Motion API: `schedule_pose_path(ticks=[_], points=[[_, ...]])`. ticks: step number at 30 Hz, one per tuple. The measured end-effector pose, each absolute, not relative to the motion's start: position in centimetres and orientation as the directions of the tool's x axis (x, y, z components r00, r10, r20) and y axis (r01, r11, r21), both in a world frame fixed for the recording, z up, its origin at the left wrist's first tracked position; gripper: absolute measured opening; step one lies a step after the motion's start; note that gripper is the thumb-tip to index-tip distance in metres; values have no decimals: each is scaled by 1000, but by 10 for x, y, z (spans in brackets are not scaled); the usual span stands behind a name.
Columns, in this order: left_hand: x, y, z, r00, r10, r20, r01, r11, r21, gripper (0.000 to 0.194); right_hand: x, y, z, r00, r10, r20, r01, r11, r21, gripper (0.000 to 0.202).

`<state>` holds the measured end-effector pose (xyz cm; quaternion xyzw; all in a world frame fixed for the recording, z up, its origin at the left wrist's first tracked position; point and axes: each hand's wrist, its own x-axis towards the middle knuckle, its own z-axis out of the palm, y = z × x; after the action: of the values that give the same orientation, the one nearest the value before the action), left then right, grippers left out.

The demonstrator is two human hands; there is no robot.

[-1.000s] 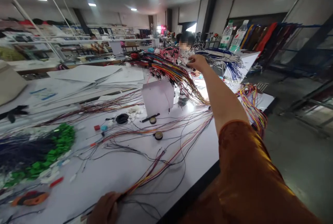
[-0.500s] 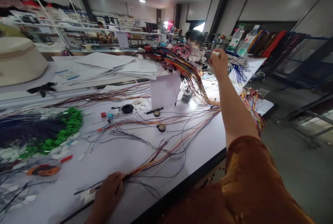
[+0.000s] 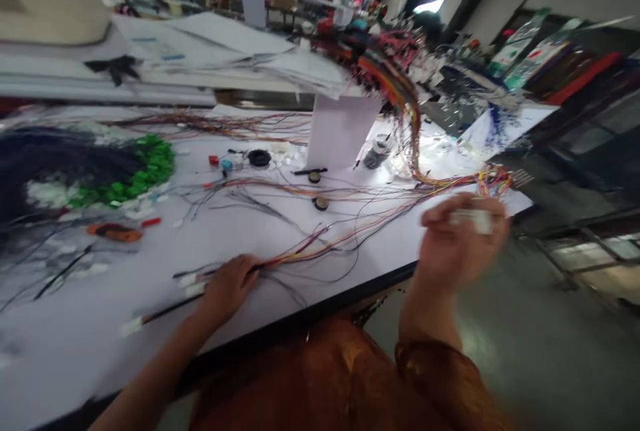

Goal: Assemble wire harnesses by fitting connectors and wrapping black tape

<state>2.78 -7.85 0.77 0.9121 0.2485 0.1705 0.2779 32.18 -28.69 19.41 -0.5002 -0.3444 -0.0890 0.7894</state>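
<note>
My left hand (image 3: 231, 289) lies on the table, closed round a bundle of thin coloured wires (image 3: 287, 257). From the hand's left side black-sleeved leads and white connectors (image 3: 187, 280) stick out. My right hand (image 3: 457, 244), smeared by motion, is raised over the table's right edge with its fingers curled. In it is a small white plastic connector (image 3: 483, 221), whose exact shape is blurred. Behind that hand, a thicker run of coloured wires (image 3: 440, 183) crosses the tabletop.
Green connectors (image 3: 145, 171) on dark wires form a pile at left, near an orange-handled cutter (image 3: 115, 232). Two tape rolls (image 3: 321, 203) lie mid-table. A white upright panel (image 3: 340, 131) stands behind, under paper sheets (image 3: 230, 37). The dark table edge (image 3: 370, 289) runs diagonally.
My right hand has come back and down from its far reach, still with the white piece. My left hand keeps its hold on the wires. The head view has tilted down.
</note>
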Motion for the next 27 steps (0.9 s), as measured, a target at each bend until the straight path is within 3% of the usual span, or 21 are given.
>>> schedule_pose_path(ticks=[3, 5, 8, 11, 15, 18, 22, 27], points=[[41, -105, 52, 834, 548, 73, 181, -395, 901, 36, 255, -246, 139, 619, 622, 480, 260, 414, -872, 14], [50, -117, 69, 865, 502, 20, 17, -68, 998, 46, 219, -234, 108, 406, 843, 352, 223, 283, -933, 14], [58, -120, 76, 784, 611, -109, -137, 342, 929, 48, 186, -234, 81, 135, 949, 283, 309, 231, -922, 7], [56, -112, 81, 697, 699, -162, -306, 493, 814, 41, 176, -241, 74, -6, 980, 197, 344, 187, -920, 11], [40, -83, 103, 620, 774, -126, -442, 477, 760, 30, 187, -258, 72, -46, 998, 44, 396, 59, -916, 2], [15, -52, 114, 375, 922, -96, -553, 306, 775, 32, 208, -277, 68, -43, 994, -105, 407, -78, -910, 23], [-24, -24, 110, 79, 995, -54, -624, 92, 776, 35, 237, -298, 65, -67, 964, -257, 470, -197, -860, 23], [-49, -35, 98, -7, 1000, 26, -611, -25, 792, 32, 269, -301, 78, -154, 898, -413, 476, -299, -827, 31]])
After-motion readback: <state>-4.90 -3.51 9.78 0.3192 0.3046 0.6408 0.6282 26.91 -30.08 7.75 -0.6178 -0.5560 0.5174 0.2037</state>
